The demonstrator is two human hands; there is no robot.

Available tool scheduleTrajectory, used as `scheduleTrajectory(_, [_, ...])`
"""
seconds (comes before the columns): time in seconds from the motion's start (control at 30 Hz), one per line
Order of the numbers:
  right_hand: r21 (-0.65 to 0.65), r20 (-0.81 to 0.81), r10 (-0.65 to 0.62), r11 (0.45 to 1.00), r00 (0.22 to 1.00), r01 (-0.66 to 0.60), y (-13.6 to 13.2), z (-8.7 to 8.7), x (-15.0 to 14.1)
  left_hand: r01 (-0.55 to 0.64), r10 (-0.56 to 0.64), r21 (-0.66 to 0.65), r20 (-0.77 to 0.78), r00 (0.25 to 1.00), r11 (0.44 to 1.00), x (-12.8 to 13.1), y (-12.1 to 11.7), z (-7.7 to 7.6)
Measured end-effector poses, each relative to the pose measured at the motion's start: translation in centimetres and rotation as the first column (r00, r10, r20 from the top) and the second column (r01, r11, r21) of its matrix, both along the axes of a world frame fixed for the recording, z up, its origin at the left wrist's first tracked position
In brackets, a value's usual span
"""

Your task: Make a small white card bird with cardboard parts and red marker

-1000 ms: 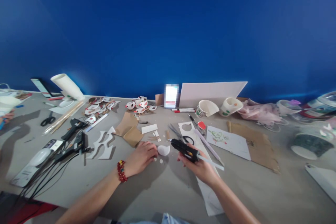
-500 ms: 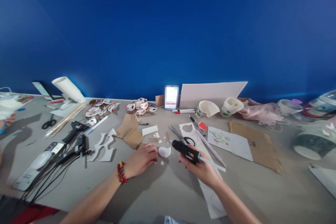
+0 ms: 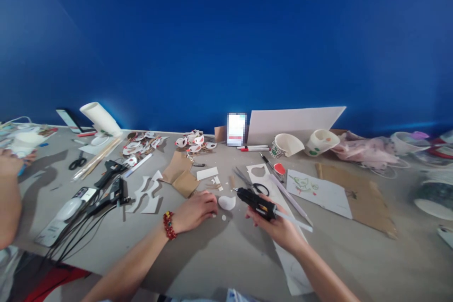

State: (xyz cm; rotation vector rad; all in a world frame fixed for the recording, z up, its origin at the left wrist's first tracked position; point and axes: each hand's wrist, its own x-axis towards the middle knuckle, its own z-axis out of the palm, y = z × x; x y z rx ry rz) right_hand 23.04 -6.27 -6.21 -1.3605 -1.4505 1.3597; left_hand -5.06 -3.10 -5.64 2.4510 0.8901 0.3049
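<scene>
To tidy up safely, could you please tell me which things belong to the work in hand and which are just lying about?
Likely in use:
black plastic glue gun, in the right hand
white teardrop-shaped cutout, beside the left hand

Apparently lying about:
crumpled pink sheer fabric
tilted white cylindrical tube

The wall (image 3: 226, 47) is deep blue; the flat surface (image 3: 205, 250) is grey; the beaded bracelet (image 3: 169, 225) is red; the line-drawn paper sheet (image 3: 318, 193) is white with green and red marks.
</scene>
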Motion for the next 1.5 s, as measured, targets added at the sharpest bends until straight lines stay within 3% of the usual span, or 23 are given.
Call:
scheduleTrajectory(0.07, [0.014,-0.008,-0.021,1.0,1.0,0.021,0.0,0.1,-0.1,0.009,-0.009,-0.009,-0.003,1.0,1.0,0.1,0.1,0.0])
scheduleTrajectory(0.27, [0.074,0.074,0.085,0.993,0.994,-0.09,0.2,1.0,0.1,-0.028,0.028,-0.043,0.0,1.0,0.999,0.2,0.1,0.3])
scheduleTrajectory(0.43, [0.025,0.024,0.034,0.999,0.999,-0.034,0.1,1.7,-0.4,-0.057,0.061,-0.039,0.113,0.992,0.998,0.2,-0.4,0.7])
scheduleTrajectory(0.57, [-0.055,-0.079,0.013,0.998,0.997,-0.017,-0.2,2.3,-1.3,-0.051,0.004,0.163,0.28,0.96,0.985,1.3,-1.4,2.0])
scheduleTrajectory(0.73, [-0.104,-0.211,0.087,0.988,0.974,-0.11,-0.8,2.8,-1.8,-0.001,-0.175,0.463,0.338,0.925,0.887,3.1,-2.3,3.0])
scheduleTrajectory(0.9, [-0.135,-0.266,0.099,0.981,0.959,-0.138,-1.2,3.0,-2.1,0.015,-0.237,0.547,0.339,0.91,0.837,4.2,-2.2,2.6])
scheduleTrajectory(1.03, [-0.14,-0.295,0.06,0.984,0.954,-0.106,-1.3,3.0,-2.3,-0.031,-0.182,0.429,0.447,0.876,0.903,4.9,-2.8,1.8])
scheduleTrajectory(1.13, [-0.135,-0.299,-0.002,0.99,0.954,-0.04,-1.3,2.8,-2.4,-0.212,0.103,0.12,0.585,0.805,0.97,5.7,-3.7,1.2])
scheduleTrajectory(1.23, [-0.137,-0.31,-0.053,0.99,0.949,0.01,-1.4,2.5,-2.6,-0.304,0.344,-0.17,0.587,0.733,0.937,6.6,-4.3,0.6])
scheduleTrajectory(1.5, [-0.173,-0.373,-0.127,0.983,0.919,0.066,-1.5,2.4,-2.9,-0.22,0.458,-0.415,0.655,0.601,0.883,7.8,-4.1,0.2])
